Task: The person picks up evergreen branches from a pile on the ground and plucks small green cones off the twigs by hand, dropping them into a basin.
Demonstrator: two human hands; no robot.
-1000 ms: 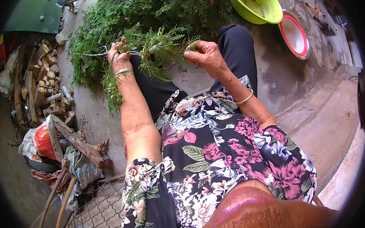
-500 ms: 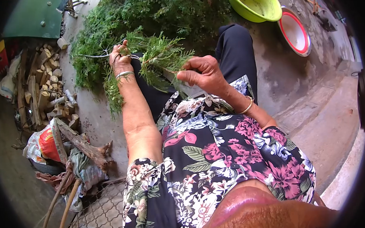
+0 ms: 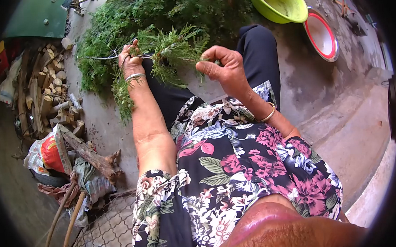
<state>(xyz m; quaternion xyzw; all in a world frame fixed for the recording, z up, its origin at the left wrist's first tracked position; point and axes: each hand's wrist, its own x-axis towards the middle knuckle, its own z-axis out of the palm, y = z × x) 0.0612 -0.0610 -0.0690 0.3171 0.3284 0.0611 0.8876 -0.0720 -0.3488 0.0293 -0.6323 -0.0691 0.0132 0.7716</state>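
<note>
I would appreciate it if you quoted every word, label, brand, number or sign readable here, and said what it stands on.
No text can be read.
Red-and-white plastic bag: any print is too blurred.
Pale sack by the firewood: any marks are too small.
Lime-green basin: no lettering shows.

My left hand (image 3: 131, 59) curls closed at eleven o'clock, arm (image 3: 148, 119) nearly straight. At one, my right hand (image 3: 201, 63) pinches, fingertips toward nine.

Lime-green basin (image 3: 279, 5), red-ringed white bowl (image 3: 321, 33).
</note>
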